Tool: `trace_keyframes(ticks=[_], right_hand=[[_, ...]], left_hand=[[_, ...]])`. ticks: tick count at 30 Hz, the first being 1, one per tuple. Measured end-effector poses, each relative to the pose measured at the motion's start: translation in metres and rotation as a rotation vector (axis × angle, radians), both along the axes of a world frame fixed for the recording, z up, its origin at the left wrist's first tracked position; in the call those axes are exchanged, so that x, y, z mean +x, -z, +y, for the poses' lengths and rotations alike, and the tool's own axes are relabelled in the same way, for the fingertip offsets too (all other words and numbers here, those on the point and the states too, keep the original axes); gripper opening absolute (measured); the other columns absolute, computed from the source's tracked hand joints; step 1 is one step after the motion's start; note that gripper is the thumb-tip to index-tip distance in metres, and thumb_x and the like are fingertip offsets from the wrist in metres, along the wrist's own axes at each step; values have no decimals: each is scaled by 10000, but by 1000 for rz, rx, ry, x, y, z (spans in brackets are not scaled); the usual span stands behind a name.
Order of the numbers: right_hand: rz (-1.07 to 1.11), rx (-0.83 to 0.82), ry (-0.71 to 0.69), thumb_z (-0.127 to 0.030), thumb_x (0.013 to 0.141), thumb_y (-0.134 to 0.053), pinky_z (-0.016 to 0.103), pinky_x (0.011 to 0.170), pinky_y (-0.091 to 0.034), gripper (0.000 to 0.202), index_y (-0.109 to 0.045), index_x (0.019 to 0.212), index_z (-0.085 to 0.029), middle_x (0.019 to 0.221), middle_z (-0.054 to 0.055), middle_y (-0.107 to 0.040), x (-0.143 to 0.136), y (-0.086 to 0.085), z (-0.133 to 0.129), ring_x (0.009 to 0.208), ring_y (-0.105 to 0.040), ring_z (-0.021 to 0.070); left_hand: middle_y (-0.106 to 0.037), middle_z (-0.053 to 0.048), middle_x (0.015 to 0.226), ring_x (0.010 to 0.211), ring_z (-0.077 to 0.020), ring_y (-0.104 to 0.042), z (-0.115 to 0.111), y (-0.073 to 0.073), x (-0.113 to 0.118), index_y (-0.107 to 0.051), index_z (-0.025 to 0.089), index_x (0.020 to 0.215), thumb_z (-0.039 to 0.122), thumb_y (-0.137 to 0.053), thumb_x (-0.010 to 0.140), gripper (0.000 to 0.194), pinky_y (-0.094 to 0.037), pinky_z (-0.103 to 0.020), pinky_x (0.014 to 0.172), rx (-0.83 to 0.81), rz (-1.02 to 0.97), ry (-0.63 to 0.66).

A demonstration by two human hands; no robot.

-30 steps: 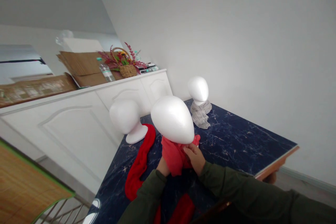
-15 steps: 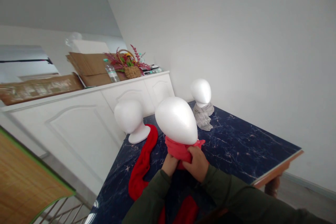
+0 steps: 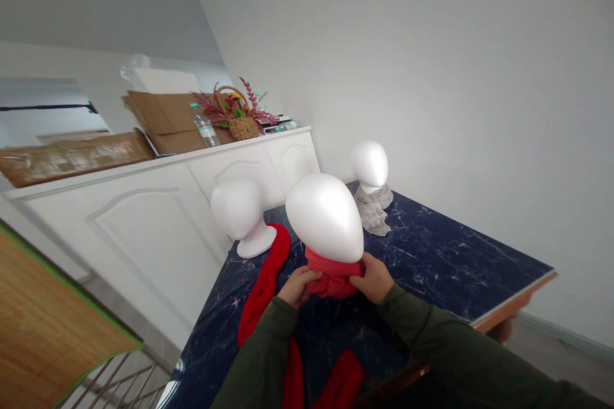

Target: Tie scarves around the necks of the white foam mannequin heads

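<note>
A white mannequin head (image 3: 326,214) stands in front of me, with a coral-red scarf (image 3: 333,275) wrapped around its neck. At the left side of the wrap, my left hand (image 3: 298,285) is closed with thumb and fingers on the cloth. My right hand (image 3: 375,278) pinches the scarf's right side, just under the head. Some fingertips are hidden behind the fabric. A brighter red scarf (image 3: 261,294) lies on the table to the left, partly under my left forearm, and more red cloth (image 3: 341,380) shows near the front edge.
A bare white mannequin head (image 3: 237,208) stands at the left of the dark blue marbled table (image 3: 451,255). Another mannequin head (image 3: 370,163) with a grey scarf (image 3: 374,211) stands at the back. A white cabinet (image 3: 144,204) holds boxes, a bottle (image 3: 205,126) and a flower basket (image 3: 244,128).
My hands have moved apart, from close together at the front of the neck to either side of the scarf. The wrap's front now shows between them. The view shifted slightly.
</note>
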State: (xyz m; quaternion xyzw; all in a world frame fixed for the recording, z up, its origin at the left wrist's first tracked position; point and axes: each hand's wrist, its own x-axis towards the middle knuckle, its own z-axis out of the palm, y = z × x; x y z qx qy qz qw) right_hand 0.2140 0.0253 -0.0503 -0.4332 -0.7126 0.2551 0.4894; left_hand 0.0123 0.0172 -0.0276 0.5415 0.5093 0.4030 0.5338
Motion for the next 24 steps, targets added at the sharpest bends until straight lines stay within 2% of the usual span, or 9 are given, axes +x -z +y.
trace_keyframes(ticks=[2,4,5,7,9,12,15,19,24], right_hand=[[-69,-69,31,-192,584,-534,260,555,-396,314,-525,896,-156,682,14,-578,7,1,6,584,-520,158],[-197,-102,140,-251,582,-570,301,622,-411,329,-525,888,-138,728,52,-588,11,4,10,675,-541,199],[-263,-107,209,-296,581,-589,345,700,-406,393,-525,927,-122,824,94,-593,12,7,12,789,-540,242],[-366,-134,301,-392,590,-603,455,871,-304,563,-498,1048,-83,1080,184,-517,12,12,15,1047,-422,331],[-418,-191,291,-456,628,-572,519,943,-167,640,-464,1127,-69,1216,212,-412,11,16,17,1167,-284,363],[-385,-210,194,-456,658,-556,545,951,-109,555,-507,1096,-120,1181,174,-464,10,18,18,1166,-298,358],[-163,-177,120,-398,623,-604,525,947,-168,500,-529,1057,-163,1058,115,-556,11,18,20,1059,-434,315],[394,-219,31,-339,546,-654,397,812,-405,645,-448,1130,-161,1064,95,-554,18,21,28,912,-532,244],[833,-370,-174,-345,513,-690,354,665,-474,604,-513,1058,-157,903,72,-627,39,19,36,774,-587,238]], left_hand=[[-341,82,372,310,-24,-256,2,-1,-8,-408,158,498,373,-617,592,314,-154,-178,326,12,40,10],[-461,53,446,385,-51,-395,5,0,-13,-466,142,554,348,-670,558,289,-284,-180,388,42,75,1],[-520,35,511,449,-72,-460,6,2,-14,-491,137,599,335,-691,539,288,-343,-191,444,61,88,-8],[-590,8,648,586,-115,-539,8,6,-14,-517,139,692,327,-711,520,320,-410,-224,562,104,115,-36],[-614,-9,762,712,-153,-568,9,12,-12,-515,151,768,346,-700,540,353,-435,-263,666,188,157,-71],[-611,-51,928,882,-191,-564,9,17,-8,-485,156,882,371,-650,614,381,-425,-321,806,314,166,-52],[-590,-84,1013,951,-203,-549,7,16,-5,-459,147,955,345,-643,640,415,-400,-351,875,372,107,5],[-549,-104,1110,1035,-227,-507,3,11,3,-455,153,1030,315,-662,632,477,-379,-373,911,430,-4,62],[-422,-129,1269,1185,-263,-362,-3,11,14,-437,190,1144,360,-698,579,645,-332,-393,950,406,-45,96]])
